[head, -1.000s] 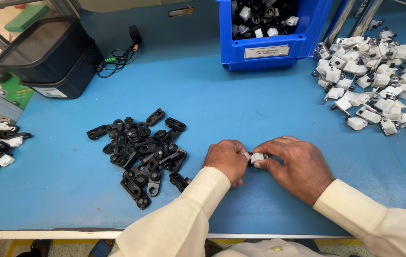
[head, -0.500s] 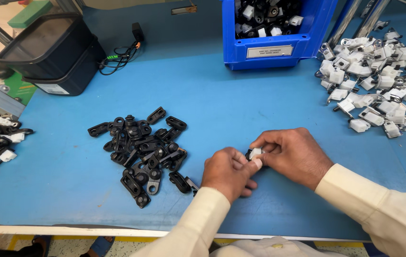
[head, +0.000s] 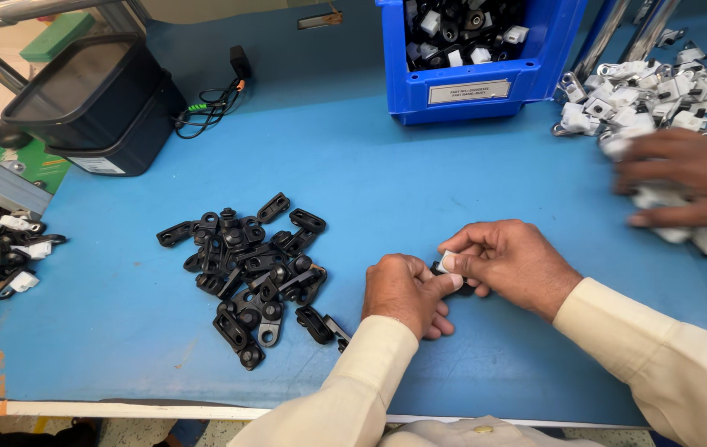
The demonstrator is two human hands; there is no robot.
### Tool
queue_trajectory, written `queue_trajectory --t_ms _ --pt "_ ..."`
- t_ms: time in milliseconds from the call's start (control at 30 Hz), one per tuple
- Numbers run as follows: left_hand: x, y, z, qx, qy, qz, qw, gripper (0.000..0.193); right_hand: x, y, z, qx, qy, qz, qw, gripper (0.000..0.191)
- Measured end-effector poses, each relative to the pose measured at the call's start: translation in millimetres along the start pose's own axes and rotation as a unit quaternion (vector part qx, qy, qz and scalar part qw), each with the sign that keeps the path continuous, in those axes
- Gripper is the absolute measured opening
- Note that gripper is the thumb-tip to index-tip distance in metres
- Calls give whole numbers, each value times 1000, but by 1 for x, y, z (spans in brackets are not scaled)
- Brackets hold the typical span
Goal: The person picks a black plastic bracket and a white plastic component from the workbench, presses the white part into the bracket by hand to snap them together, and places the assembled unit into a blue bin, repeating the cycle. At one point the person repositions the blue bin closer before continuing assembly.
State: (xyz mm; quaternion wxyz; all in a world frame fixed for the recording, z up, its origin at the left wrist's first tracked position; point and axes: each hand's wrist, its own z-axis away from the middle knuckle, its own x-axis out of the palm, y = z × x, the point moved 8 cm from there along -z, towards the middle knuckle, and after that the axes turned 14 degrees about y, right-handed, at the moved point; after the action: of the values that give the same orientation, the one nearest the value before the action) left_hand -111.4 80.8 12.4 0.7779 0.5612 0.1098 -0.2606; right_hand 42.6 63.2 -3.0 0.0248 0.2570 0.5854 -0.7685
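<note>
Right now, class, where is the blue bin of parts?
In the head view, the blue bin stands at the far edge of the blue table, right of centre, just left of the white-part pile.

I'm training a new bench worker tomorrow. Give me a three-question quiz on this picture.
1. True or false: the black parts lie loose on the blue table.
2. What do the left hand and right hand hold together? A) a small black and white part B) a cable C) a screwdriver
3. Whose hand rests on the white parts?

Key: 1 true. 2 A, the small part. 3 Another person's hand.
</note>
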Motion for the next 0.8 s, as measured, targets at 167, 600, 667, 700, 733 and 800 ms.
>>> queue_trajectory --t_ms 167,600,667,700,733,800 --pt "0 -4 0 -19 3 36 999 24 1 -3 -2 -1 -13 1 1000 25" --pt "-8 12 4 94 44 -89 991 20 -2 -44 14 -137 58 177 973 23" --pt "-7 10 4 66 21 -76 995 23 -3 -31 8 -10 39 125 991 22" --pt "-5 8 4 34 10 -57 998 23 -2 -27 8 30 23 83 996 22" --pt "-3 5 5 3 -3 -38 999 25 -1 -23 8 72 6 40 997 21" --pt "-1 5 7 -22 -31 -13 999 27 -1 -22 10 70 -15 -2 997 22"
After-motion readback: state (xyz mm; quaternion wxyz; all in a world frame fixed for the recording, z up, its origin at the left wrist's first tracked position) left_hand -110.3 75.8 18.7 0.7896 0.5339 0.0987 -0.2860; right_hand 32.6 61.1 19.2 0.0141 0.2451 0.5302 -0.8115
